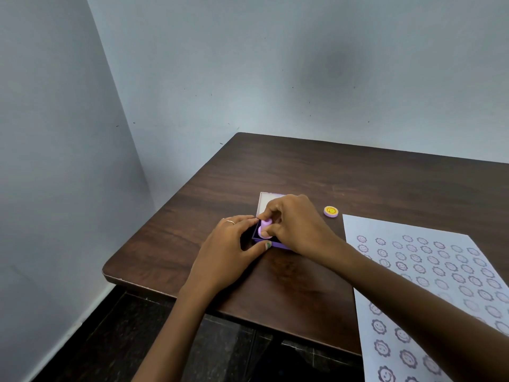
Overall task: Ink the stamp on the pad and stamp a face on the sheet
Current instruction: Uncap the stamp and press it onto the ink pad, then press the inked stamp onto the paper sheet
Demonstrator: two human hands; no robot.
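A small purple stamp [265,229] stands on the dark ink pad [257,230], which sits in a purple case with its pale lid [265,203] open behind. My right hand [296,224] pinches the stamp from above and presses it onto the pad. Thumb and fingers of my left hand [230,248] grip the case at its near left corner. The white sheet [407,274], covered with several purple sun-face prints, lies to the right, partly under my right forearm.
A round purple cap with a yellow smiley top [330,211] lies on the dark wooden table [209,205] between the pad and the sheet. The table's left and near edges drop to a dark floor. Grey walls stand behind and to the left.
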